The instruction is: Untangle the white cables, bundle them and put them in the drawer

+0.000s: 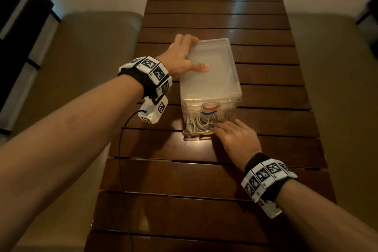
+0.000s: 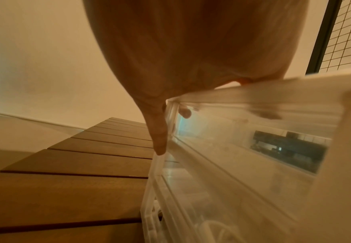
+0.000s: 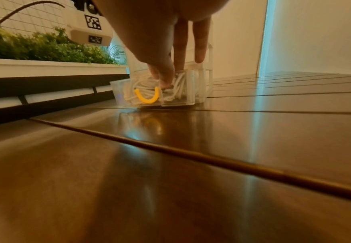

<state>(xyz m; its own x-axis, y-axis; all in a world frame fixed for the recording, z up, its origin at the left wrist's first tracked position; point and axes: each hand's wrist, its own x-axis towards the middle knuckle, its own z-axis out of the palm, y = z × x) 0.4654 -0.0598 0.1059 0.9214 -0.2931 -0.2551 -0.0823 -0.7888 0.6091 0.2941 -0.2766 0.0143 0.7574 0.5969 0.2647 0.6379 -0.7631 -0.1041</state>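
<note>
Cables tucked into the open bottom drawer
Right hand [image 1: 237, 139] fingers press white cables [image 1: 201, 124] below drawer [image 3: 129, 98] rim; left hand [image 1: 180, 57] lies flat, gripping nothing, atop organizer [image 1: 212, 80].

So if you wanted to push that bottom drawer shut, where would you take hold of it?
Probably at the yellow handle, the curved loop on the bottom drawer front, coming from the front, the person's side. The drawer sticks out towards the person, with the white cables inside. The left hand already steadies the drawer unit on top.
</note>
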